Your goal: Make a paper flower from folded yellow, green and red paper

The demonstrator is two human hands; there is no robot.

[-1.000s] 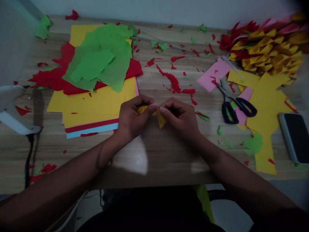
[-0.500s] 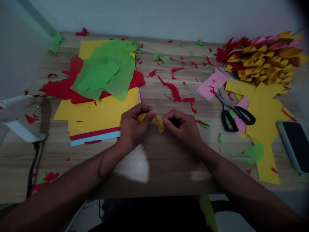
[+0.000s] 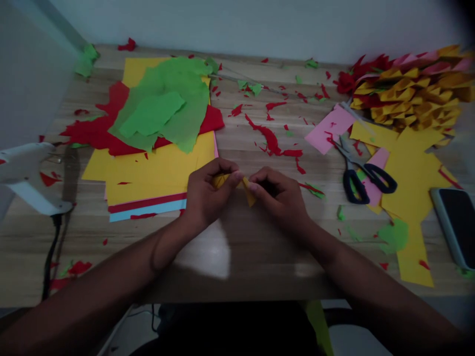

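Note:
A small folded piece of yellow paper (image 3: 250, 197) is pinched between my two hands above the middle of the table. My left hand (image 3: 211, 190) has its fingers curled round the paper's left part, with thumb and forefinger pressed together on it. On the paper's right side, the thumb and forefinger of my right hand (image 3: 278, 195) close on the fold. The fingertips of both hands are nearly touching. Part of the paper is hidden inside my left hand.
Coloured sheets (image 3: 148, 173) lie at the left under green crepe paper (image 3: 166, 109), near a glue gun (image 3: 33, 178). Scissors (image 3: 361, 170), yellow paper (image 3: 408, 183), a phone (image 3: 454, 222) and folded paper pieces (image 3: 411, 99) are at the right. Red scraps (image 3: 269, 138) litter the table.
My right hand has moved slightly left, closer to my left hand, and its thumb now covers more of the yellow paper. The view has shifted slightly.

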